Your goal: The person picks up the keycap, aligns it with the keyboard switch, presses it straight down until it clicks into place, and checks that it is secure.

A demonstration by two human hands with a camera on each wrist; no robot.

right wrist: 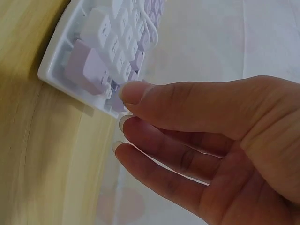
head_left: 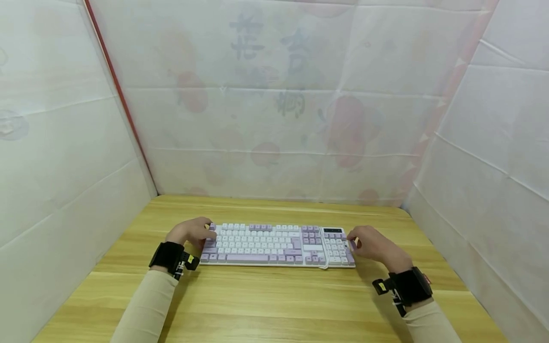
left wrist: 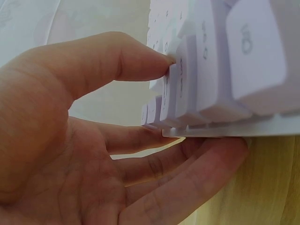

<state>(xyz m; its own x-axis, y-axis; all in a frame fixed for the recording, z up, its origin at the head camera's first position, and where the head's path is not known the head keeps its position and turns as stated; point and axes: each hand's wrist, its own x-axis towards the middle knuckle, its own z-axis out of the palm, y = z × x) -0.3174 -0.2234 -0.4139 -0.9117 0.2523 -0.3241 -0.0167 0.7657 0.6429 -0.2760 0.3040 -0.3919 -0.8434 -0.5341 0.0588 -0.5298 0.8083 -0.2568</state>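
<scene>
A white and purple keyboard point(head_left: 257, 245) lies across the wooden table, its keys facing up. At its left end my left hand point(head_left: 194, 231) grips the edge. The left wrist view shows the thumb point(left wrist: 136, 61) on the side of the keys and the other fingers point(left wrist: 187, 178) beneath the keyboard's edge. My right hand point(head_left: 374, 244) is at the number pad's right side, pinching a purple keycap point(head_left: 353, 245) that the thumb point(right wrist: 136, 93) partly hides. Beside it, a bare key switch point(right wrist: 109, 89) shows next to a large purple key point(right wrist: 86, 68).
A white cable point(head_left: 324, 247) lies bundled over the keyboard's right part. The wooden table point(head_left: 274, 305) extends in front of it. White printed cloth walls point(head_left: 266, 119) stand behind and on both sides, with a red strip point(head_left: 116, 81) along the left corner.
</scene>
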